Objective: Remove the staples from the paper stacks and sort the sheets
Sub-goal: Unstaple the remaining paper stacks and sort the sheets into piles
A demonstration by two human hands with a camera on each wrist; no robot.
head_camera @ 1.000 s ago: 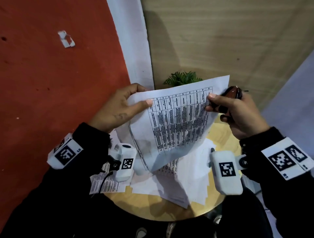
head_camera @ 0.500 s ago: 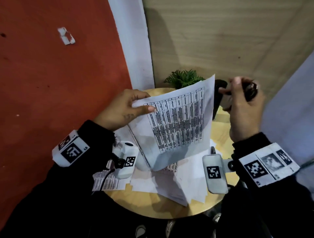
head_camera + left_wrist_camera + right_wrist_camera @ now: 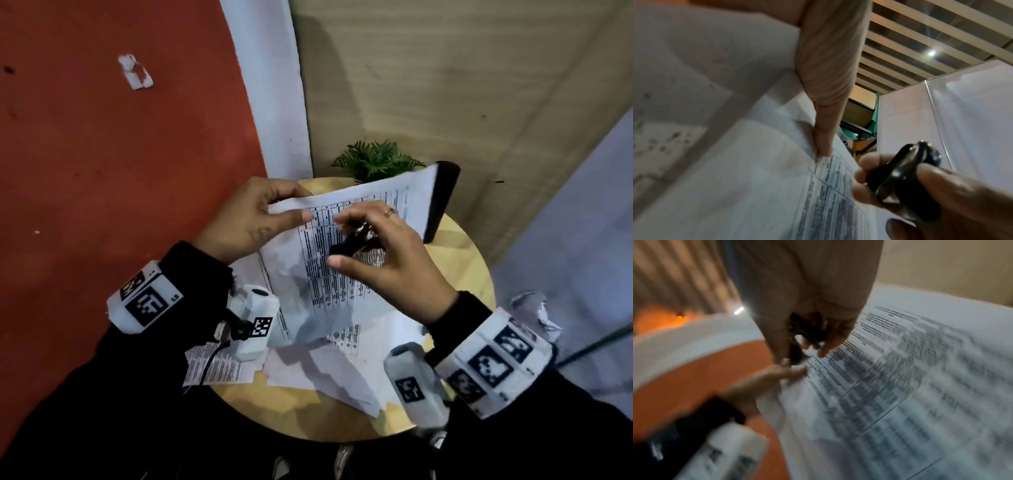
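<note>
**Staple remover over the held stack, near its pinched corner**

Landmark: round wooden table.

- Left hand holds the stapled paper stack raised above the table's left half. Thumb on the printed face, fingers curled behind the top-left corner: a pinch on that corner. Left wrist view shows the thumb pressed onto the sheet edge.
- Stack is tilted; its lower edge droops onto the loose sheets on the table. Its far right edge stands free in the air, in front of a dark upright object at the table's back edge.
- Right hand is over the stack's printed face, above table centre, fingers curled around a black staple remover. Remover sits just beside the left thumb tip. Cannot tell whether its jaws touch the paper; right wrist view is blurred.
- Loose sheets cover the table's front-left and centre; some overhang the front rim. One printed sheet hangs off the left rim.
- Bare wood shows at the table's right side and front rim: the open room.
- Small green plant at the table's back edge. Crumpled paper off the table to the right.
</note>
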